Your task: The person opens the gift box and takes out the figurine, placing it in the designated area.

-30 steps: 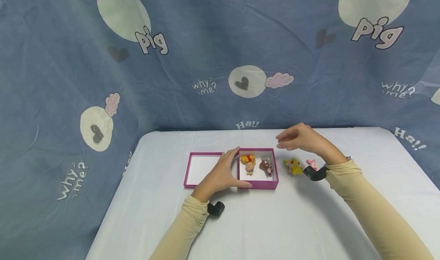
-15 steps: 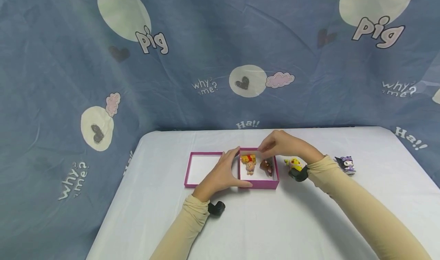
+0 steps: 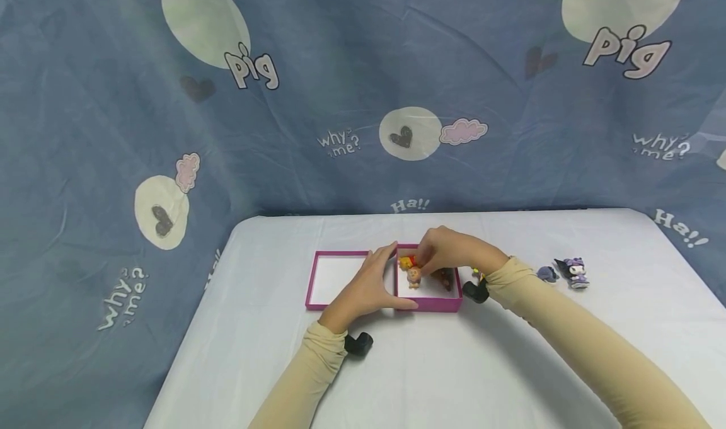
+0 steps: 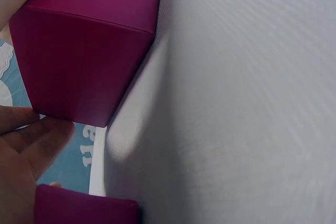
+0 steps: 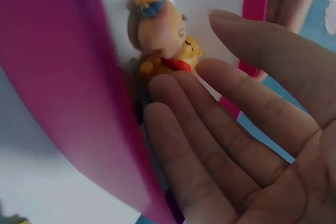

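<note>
My left hand (image 3: 363,290) grips the left side of a magenta box (image 3: 437,305), thumb at the front wall and fingertips at the back corner. Inside the box lie a yellow-and-red bear figurine (image 3: 406,263), a figurine (image 5: 157,27) with a tan-and-blue cap, and a brown figurine (image 3: 447,280). Reaching down into the box is my right hand (image 3: 448,252). In the right wrist view its thumb is apart from the relaxed fingers, nothing shows between them, and the fingertips are close by the bear. Whether they touch it I cannot tell. The hand partly hides the brown figurine.
Left of the box lies a shallow magenta-rimmed lid (image 3: 310,281). A yellow figurine (image 3: 477,271) is mostly hidden by the right wrist and its camera. Farther right lie a grey-blue figurine (image 3: 547,274) and a purple, black and white one (image 3: 575,271) on the white tabletop (image 3: 454,366).
My right hand has moved left and down, from above the box's right edge into it. My left hand has stayed at the box. The purple and grey-blue figurines have come into sight.
</note>
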`<state>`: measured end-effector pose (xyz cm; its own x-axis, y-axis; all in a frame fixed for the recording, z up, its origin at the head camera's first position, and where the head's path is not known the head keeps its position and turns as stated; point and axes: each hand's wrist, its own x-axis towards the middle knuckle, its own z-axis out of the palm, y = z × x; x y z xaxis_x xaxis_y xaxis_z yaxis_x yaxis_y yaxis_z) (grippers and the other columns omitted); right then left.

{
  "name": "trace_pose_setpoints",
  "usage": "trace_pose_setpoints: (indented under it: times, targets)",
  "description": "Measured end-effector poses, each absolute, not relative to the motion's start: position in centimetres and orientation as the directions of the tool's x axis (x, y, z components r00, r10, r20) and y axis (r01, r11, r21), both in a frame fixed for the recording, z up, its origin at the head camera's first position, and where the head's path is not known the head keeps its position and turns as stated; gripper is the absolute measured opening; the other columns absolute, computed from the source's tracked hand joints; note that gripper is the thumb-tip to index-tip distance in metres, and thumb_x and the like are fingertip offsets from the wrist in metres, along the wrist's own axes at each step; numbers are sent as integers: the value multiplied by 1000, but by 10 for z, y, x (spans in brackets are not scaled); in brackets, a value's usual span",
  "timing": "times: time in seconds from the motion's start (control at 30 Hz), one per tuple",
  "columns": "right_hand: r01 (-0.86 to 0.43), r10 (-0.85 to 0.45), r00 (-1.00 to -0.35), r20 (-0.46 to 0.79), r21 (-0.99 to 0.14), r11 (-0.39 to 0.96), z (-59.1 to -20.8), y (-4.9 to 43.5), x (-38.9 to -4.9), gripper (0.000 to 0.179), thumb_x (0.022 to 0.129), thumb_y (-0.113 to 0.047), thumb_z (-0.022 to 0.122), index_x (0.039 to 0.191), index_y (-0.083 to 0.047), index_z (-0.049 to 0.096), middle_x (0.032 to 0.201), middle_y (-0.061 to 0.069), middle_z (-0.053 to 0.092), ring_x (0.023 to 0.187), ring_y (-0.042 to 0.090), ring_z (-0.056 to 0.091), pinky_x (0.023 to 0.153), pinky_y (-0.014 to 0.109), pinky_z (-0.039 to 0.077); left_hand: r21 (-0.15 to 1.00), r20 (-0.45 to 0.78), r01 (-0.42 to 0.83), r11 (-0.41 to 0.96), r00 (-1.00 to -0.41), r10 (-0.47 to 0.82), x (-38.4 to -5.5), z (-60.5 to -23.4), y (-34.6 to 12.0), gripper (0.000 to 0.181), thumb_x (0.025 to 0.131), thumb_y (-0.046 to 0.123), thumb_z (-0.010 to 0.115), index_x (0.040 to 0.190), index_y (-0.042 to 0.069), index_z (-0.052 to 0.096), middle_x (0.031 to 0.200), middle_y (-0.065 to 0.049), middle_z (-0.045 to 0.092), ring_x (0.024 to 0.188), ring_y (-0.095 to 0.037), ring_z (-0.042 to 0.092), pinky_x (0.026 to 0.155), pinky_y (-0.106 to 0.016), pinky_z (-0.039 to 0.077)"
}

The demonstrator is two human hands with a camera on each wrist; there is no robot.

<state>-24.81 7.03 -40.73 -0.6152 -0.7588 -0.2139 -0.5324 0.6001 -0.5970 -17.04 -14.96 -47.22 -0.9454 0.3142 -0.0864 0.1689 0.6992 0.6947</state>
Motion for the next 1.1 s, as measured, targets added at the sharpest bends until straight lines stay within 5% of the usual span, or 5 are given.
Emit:
trace_pose_setpoints:
  times: [0.3, 0.5, 1.1]
  targets:
    - [-546, -691, -668, -276, -449, 707, -405, 55, -243, 21, 83, -15, 87, 100, -4, 82, 98, 6, 80, 87, 14, 73, 79, 30, 63, 698, -55, 203, 687, -941, 334, -171, -472, -149, 131, 64, 62, 93, 166, 22, 22, 170, -4, 31, 162, -26, 17, 132, -52, 17]
    - [-582, -672, -686, -278, -343, 737, -405, 40, -239, 14, 81, -14, 88, 91, -7, 81, 87, 1, 78, 77, 12, 68, 73, 29, 62, 702, -36, 223, 676, -937, 347, -171, -472, -149, 131, 63, 60, 94, 165, 19, 24, 169, -5, 31, 161, -24, 19, 134, -47, 12]
    - [-613, -690, -648, -322, -317, 724, -409, 21, -236, 13, 74, -1, 85, 72, -13, 79, 68, -5, 71, 65, 11, 54, 59, 23, 50, 697, 20, 282, 659, -926, 376, -174, -477, -150, 131, 64, 61, 93, 165, 16, 23, 167, -3, 34, 159, -18, 26, 135, -41, 8]
